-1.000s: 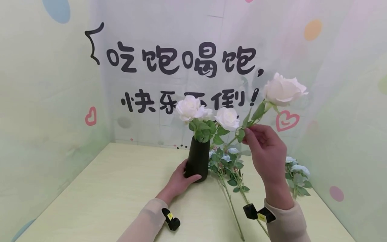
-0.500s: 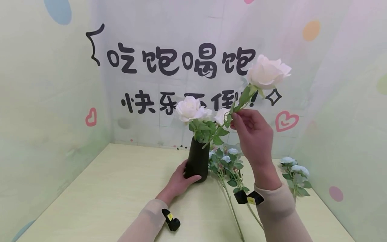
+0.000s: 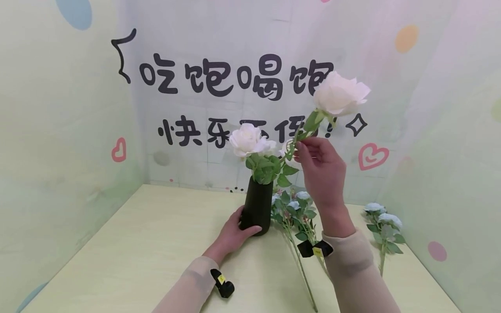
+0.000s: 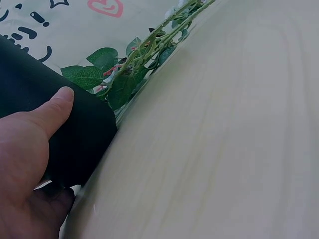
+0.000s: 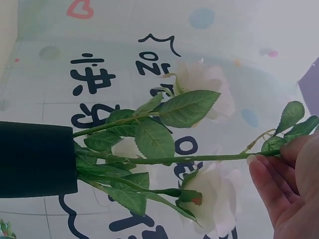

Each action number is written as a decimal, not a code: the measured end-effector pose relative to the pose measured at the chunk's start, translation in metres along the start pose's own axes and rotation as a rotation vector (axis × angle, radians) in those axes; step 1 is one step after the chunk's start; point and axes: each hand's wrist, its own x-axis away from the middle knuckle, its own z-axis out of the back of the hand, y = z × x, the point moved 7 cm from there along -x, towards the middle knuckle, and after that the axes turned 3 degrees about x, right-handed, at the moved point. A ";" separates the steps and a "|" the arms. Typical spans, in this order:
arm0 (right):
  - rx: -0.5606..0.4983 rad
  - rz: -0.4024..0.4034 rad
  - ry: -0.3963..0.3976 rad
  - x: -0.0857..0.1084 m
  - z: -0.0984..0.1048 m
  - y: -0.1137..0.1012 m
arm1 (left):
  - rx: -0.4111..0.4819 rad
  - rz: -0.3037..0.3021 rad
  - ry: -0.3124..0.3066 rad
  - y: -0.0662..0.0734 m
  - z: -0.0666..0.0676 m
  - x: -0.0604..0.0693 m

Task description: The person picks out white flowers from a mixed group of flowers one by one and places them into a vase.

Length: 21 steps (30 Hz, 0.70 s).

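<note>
A black vase [image 3: 257, 204] stands on the table, and my left hand [image 3: 232, 234] grips its lower part from the left. In the left wrist view the thumb [image 4: 57, 107] lies along the vase's side. Higher up, my right hand [image 3: 325, 174] pinches the stem of a large white rose [image 3: 340, 93] between thumb and fingers. The right wrist view shows this rose's stem [image 5: 199, 159] running into the vase mouth. Several white roses [image 3: 246, 139] with green leaves [image 3: 264, 167] stand in the vase; one is partly hidden behind the right hand.
Light-blue flower stems [image 3: 299, 254] lie on the table [image 3: 137, 256] right of the vase, partly under the right forearm. Another light-blue flower stem [image 3: 385, 230] lies at the far right. A printed backdrop [image 3: 180, 169] encloses the table.
My right hand has moved left and up with the white rose, then slightly lower, bringing its stem from beside the vase into the vase mouth. The left hand stays on the vase.
</note>
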 end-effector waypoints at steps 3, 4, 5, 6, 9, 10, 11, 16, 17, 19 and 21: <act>0.064 -0.003 -0.039 0.001 -0.009 0.001 | 0.000 0.001 -0.005 -0.001 0.001 0.001; 0.080 -0.007 -0.051 0.002 -0.012 0.002 | -0.001 0.002 -0.007 -0.001 0.002 0.001; 0.092 -0.012 -0.062 0.003 -0.014 0.002 | -0.002 0.002 -0.009 -0.002 0.002 0.002; 0.105 -0.017 -0.071 0.004 -0.017 0.003 | -0.005 0.001 -0.011 -0.002 0.002 0.002; 0.154 -0.038 -0.094 0.007 -0.024 0.005 | -0.009 0.006 -0.020 -0.004 0.003 0.003; 0.172 -0.044 -0.100 0.008 -0.026 0.005 | -0.011 0.003 -0.021 -0.004 0.003 0.003; 0.196 -0.046 -0.108 0.010 -0.027 0.005 | -0.011 -0.002 -0.022 -0.004 0.003 0.004; 0.289 -0.082 -0.161 0.017 -0.037 0.007 | -0.004 -0.016 -0.026 -0.002 0.005 0.006; 0.295 -0.098 -0.174 0.019 -0.040 0.009 | -0.001 -0.017 -0.027 -0.001 0.005 0.007; 0.300 -0.135 -0.200 0.022 -0.044 0.013 | 0.000 -0.018 -0.028 0.000 0.005 0.008; 0.302 -0.164 -0.219 0.026 -0.049 0.017 | -0.003 -0.017 -0.030 0.000 0.006 0.009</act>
